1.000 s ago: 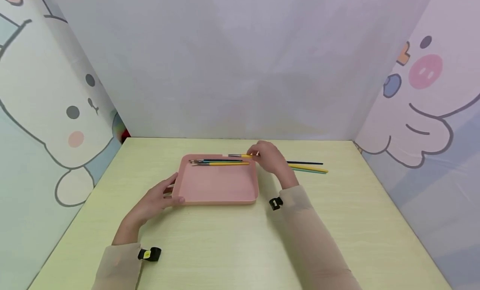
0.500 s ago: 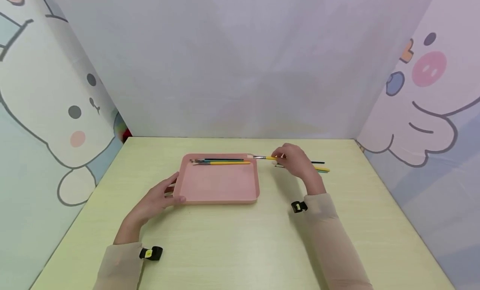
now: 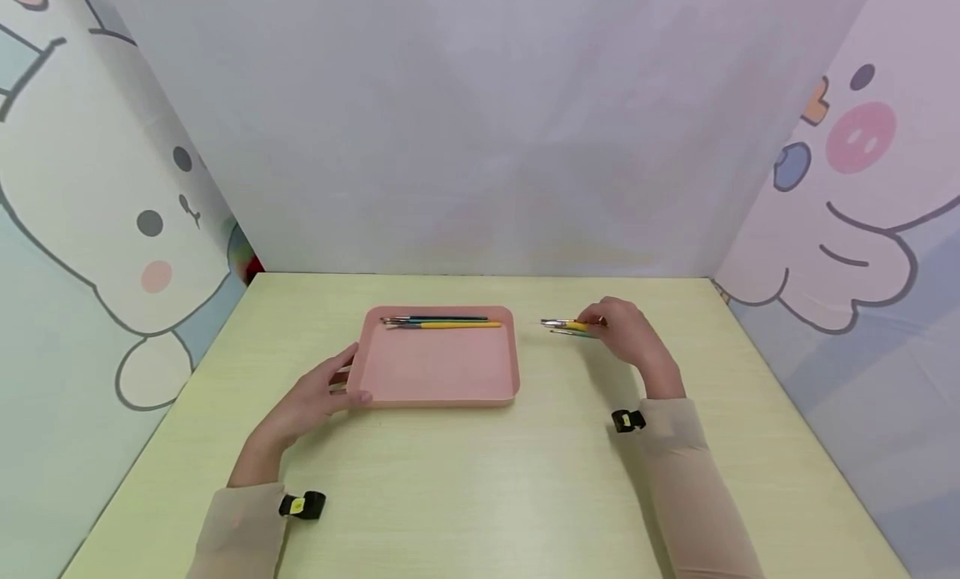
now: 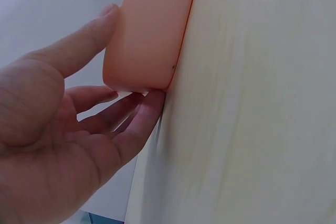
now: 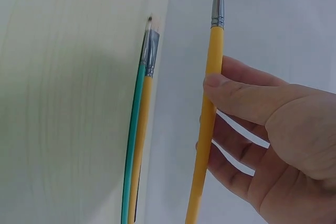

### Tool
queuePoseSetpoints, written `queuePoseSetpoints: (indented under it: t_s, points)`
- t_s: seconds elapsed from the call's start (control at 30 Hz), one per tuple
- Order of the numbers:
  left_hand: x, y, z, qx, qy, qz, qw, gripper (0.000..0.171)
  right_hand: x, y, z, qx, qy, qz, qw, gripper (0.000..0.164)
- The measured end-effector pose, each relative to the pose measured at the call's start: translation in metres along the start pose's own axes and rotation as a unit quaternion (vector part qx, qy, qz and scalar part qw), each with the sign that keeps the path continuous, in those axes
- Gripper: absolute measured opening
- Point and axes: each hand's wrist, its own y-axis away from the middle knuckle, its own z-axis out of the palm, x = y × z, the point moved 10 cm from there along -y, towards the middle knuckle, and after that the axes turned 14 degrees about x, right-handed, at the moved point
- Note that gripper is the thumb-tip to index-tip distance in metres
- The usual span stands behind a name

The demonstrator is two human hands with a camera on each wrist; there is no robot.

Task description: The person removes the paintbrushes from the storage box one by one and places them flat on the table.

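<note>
In the head view, my left hand [image 3: 311, 402] holds the near-left corner of a pink tray [image 3: 438, 379]. The left wrist view shows the thumb on one wall of the tray [image 4: 147, 30] and the fingertips against another. My right hand [image 3: 624, 333] pinches a yellow-handled paintbrush [image 5: 210, 87] between thumb and fingers, its bristles upward in the right wrist view. Beside that brush lie a green-handled paintbrush [image 5: 135, 119] and another yellow-handled paintbrush [image 5: 142, 145] on the table, with a dark handle partly hidden under them.
Inside the tray, along its far side, lie several paintbrushes, among them one with a yellow handle [image 3: 465, 325]. The pale wooden table [image 3: 450, 487] ends at a grey back curtain [image 3: 480, 146]. Cartoon-printed panels stand at both sides.
My right hand has moved right, from the tray's far-right corner to beside the brushes on the table, carrying the yellow paintbrush. My left hand has stayed at the tray.
</note>
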Motion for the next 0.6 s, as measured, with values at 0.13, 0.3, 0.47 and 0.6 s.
queuePoseSetpoints:
  t_s: [0.13, 0.3, 0.47, 0.6]
  points:
    - [-0.001, -0.001, 0.000, 0.000, -0.004, -0.001, 1.0000, 0.097, 0.010, 0.002, -0.001, -0.003, 0.001, 0.002, 1.000, 0.019]
    - [-0.001, -0.001, 0.000, -0.003, -0.007, -0.002, 1.0000, 0.097, 0.020, 0.005, -0.002, -0.012, 0.000, -0.003, 1.000, 0.020]
    - [-0.001, -0.001, 0.000, 0.000, -0.009, 0.000, 1.0000, 0.097, 0.027, 0.006, -0.003, -0.012, 0.002, -0.005, 1.000, 0.020]
    - [-0.002, -0.001, 0.000, 0.001, -0.009, 0.000, 1.0000, 0.097, 0.032, 0.007, 0.000, -0.020, -0.005, -0.004, 1.000, 0.020]
